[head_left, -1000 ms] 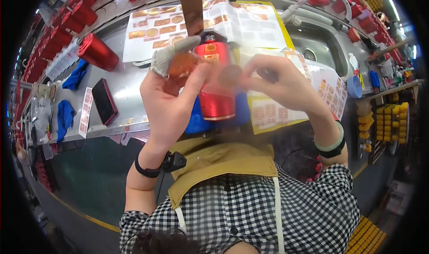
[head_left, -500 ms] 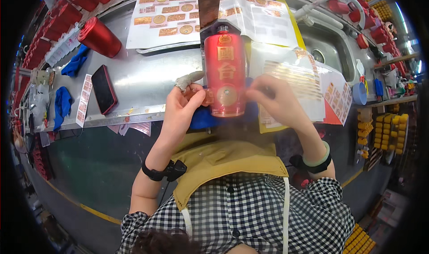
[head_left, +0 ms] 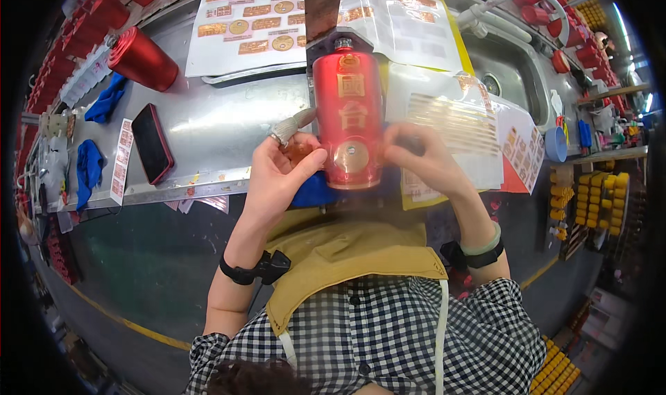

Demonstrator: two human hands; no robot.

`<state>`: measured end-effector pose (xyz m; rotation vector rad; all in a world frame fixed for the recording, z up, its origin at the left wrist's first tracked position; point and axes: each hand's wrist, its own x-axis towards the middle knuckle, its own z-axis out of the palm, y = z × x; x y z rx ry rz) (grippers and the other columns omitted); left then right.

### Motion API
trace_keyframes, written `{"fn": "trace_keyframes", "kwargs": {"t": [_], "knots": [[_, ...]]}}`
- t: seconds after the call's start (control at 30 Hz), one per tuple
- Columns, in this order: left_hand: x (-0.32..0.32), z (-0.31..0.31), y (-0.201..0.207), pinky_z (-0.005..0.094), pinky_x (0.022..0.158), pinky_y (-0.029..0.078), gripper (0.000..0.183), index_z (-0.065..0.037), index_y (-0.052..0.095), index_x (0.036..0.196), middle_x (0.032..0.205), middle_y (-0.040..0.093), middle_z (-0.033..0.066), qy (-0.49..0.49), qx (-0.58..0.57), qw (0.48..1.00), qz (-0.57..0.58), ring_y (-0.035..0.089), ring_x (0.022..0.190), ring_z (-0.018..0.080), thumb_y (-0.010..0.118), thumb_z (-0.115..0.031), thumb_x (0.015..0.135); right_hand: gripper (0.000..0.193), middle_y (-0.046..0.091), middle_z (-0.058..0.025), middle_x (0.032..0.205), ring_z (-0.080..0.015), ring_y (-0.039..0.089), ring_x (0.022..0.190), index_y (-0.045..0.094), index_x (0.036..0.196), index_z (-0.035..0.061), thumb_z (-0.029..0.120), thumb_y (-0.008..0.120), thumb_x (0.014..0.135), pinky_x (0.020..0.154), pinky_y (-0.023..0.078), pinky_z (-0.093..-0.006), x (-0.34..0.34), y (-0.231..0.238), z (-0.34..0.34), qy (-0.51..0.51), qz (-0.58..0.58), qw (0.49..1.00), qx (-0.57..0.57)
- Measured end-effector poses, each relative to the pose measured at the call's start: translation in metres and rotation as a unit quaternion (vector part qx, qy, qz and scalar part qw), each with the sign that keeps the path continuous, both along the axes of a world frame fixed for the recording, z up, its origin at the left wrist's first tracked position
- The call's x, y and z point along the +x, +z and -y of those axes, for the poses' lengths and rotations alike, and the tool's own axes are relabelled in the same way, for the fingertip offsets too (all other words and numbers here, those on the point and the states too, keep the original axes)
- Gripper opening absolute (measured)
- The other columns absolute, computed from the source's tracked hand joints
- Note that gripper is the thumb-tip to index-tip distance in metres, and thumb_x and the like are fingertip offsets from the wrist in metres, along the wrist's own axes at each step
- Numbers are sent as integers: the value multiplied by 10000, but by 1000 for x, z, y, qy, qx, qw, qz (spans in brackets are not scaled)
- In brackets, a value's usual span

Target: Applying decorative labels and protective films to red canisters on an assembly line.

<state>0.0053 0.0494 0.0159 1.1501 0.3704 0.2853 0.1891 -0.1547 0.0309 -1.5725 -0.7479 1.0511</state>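
Observation:
A red bottle (head_left: 348,121) with gold characters and a round gold label lies before me, its silver neck pointing away. At its lower left side, the thumb and fingers of my left hand (head_left: 283,167) are drawn together by a small reddish-brown translucent piece (head_left: 299,151). A greyish wrap (head_left: 293,125) covers the index finger of that hand. My right hand (head_left: 424,160) is at the lower right side, fingers curled in and slightly blurred; what they pinch, if anything, is hidden. Blue cloth (head_left: 316,192) shows below the bottle.
Sheets of gold stickers (head_left: 253,30) lie behind the bottle, and more papers (head_left: 444,110) on the right. A phone (head_left: 152,144), a blue cloth (head_left: 89,173) and another red bottle (head_left: 143,58) are on the left. The sink (head_left: 517,72) is far right. A dark upright post (head_left: 323,10) stands behind.
The view has shifted slightly. The bottle's near end sits a little lower in view, and my left thumb has moved a little right and nearer me. Both hands stay beside the bottle.

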Motion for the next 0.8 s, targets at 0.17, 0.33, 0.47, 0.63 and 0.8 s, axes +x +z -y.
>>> {"fn": "trace_keyframes", "kwargs": {"t": [0.17,0.33,0.47,0.63,0.8], "knots": [[-5,-9,2,338,902,565,595,49,455,1486,1021,678,48,9,-42,999,-17,667,985,157,702,-16,949,186,704,-17,945,-59,616,875,679,975,5,187,718,986,778,493,-229,-6,11,-4,-30,-11,999,-19],[-6,-12,5,320,897,557,568,49,481,1457,1015,648,26,23,-24,998,-46,662,980,146,713,-15,942,186,692,-8,906,-55,599,831,679,983,10,194,699,1000,740,478,-223,-8,16,-5,-39,7,999,13],[-3,-12,2,278,861,522,559,46,490,1449,1003,621,7,14,-28,998,-46,641,969,121,719,-30,945,183,666,8,873,-48,569,774,668,975,19,197,696,1003,691,460,-222,-9,15,-3,-51,-26,998,-16],[-2,-10,-1,264,824,477,552,33,485,1459,1024,624,12,-2,-35,999,-37,607,954,104,695,-71,959,196,619,32,819,-37,532,724,653,958,30,215,700,1003,651,436,-216,-13,11,-5,-64,-40,997,1],[-2,-11,4,280,828,515,535,13,495,1422,1101,649,57,-22,-89,996,-13,649,973,131,729,-68,948,192,623,40,826,-22,531,743,663,953,33,215,697,1005,651,426,-210,-12,9,-2,-60,10,997,-38]]}}
